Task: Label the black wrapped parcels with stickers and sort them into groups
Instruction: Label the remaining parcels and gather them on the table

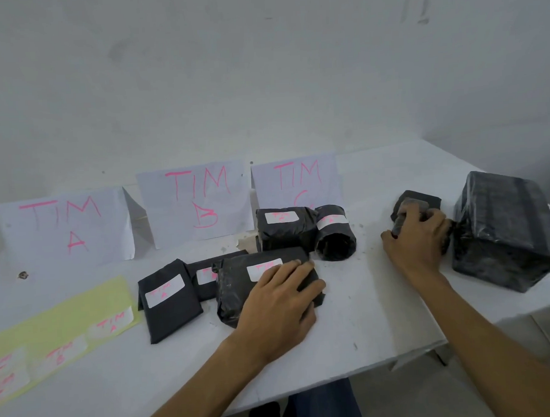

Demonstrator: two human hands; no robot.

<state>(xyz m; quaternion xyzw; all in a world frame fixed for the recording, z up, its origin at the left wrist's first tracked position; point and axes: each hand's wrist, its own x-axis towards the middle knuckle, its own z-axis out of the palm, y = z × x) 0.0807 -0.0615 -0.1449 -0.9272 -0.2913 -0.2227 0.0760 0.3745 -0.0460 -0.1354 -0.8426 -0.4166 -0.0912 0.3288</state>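
Note:
My left hand (279,306) lies flat on a labelled black parcel (239,282) in the middle of the table. My right hand (418,236) grips a small unlabelled black parcel (403,217) beside a big black wrapped box (504,229). Behind it lies a flat black packet (424,198). A flat parcel with a TIM A sticker (169,299) and another labelled one (204,274) lie to the left. Two labelled parcels, a block (284,228) and a roll (335,237), stand before the TIM C sign (296,182). A yellow sticker sheet (52,331) lies at the front left.
Paper signs TIM A (63,227) and TIM B (197,202) lean against the wall at the back of the white table (366,314). The table's right edge runs close behind the big box. My knee shows under the front edge.

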